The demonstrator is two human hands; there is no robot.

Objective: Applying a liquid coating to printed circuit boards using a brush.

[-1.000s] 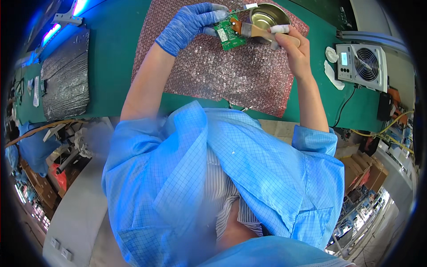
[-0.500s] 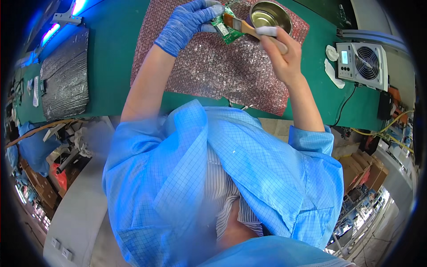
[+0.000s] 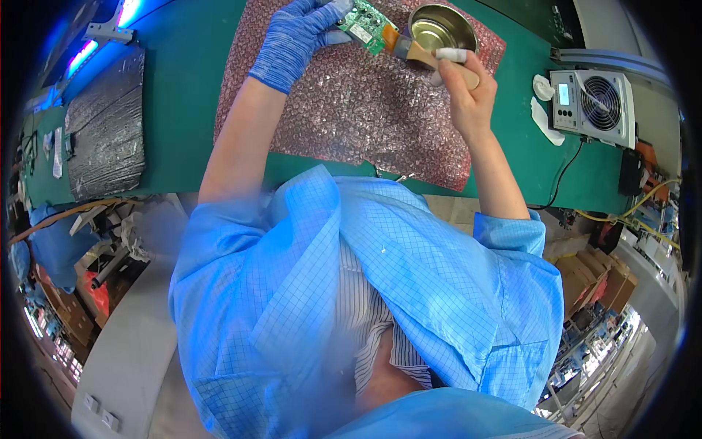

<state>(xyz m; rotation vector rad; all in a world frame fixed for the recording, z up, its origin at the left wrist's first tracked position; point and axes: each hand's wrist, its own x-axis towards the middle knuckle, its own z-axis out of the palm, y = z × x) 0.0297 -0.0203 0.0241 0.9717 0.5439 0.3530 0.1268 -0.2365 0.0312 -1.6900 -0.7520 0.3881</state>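
Observation:
My left hand [image 3: 296, 40], in a blue knit glove with pale fingertips, grips a green circuit board [image 3: 369, 29] by its left side. The board is tilted above the bubble wrap, with small parts and a white label on it. In my right hand [image 3: 468, 84] is a flat brush [image 3: 418, 54] with a wooden handle, and white covers sit on some fingertips. Its orange-brown bristles meet the board's right edge or lie just over it; I cannot tell which. Behind the brush stands a round metal bowl [image 3: 444, 28] with a shallow yellowish liquid inside.
Pinkish bubble wrap [image 3: 351, 117] covers the middle of the green table [image 3: 179, 110]. On the right are a white fan unit [image 3: 596, 106] with a small screen and crumpled white tissue [image 3: 542, 88]. A dark wrapped panel [image 3: 107, 124] lies at left, near a lit lamp [image 3: 84, 58].
The brush has shifted right and slightly down, from over the board to its right edge. More of the board's face now shows. My left hand has moved slightly left.

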